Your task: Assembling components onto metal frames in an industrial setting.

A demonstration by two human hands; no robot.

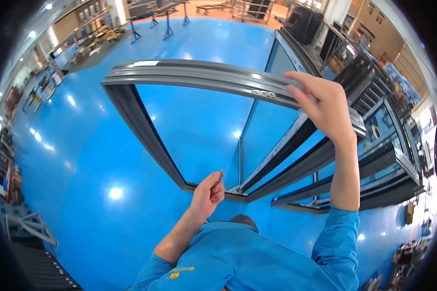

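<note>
A dark grey metal window frame [194, 72] stands upright in front of me, its grooved top rail running across the view. My right hand [325, 102] grips that rail near its right end, fingers over the upper edge. A small metal fitting [264, 93] with holes is set in the rail's face, left of this hand. Lower down, close to my body, my left hand [210, 193] is closed in a pinch. A small metal piece [222, 173] sticks up from its fingertips, too small to tell its kind.
Several more glazed frames [347, 182] lean on the right, close beside the held one. Dark profiles [364, 87] are stacked behind them. Blue trestles [168, 31] stand at the far end of the glossy blue floor [82, 160]. A grey metal stand [31, 228] is at the lower left.
</note>
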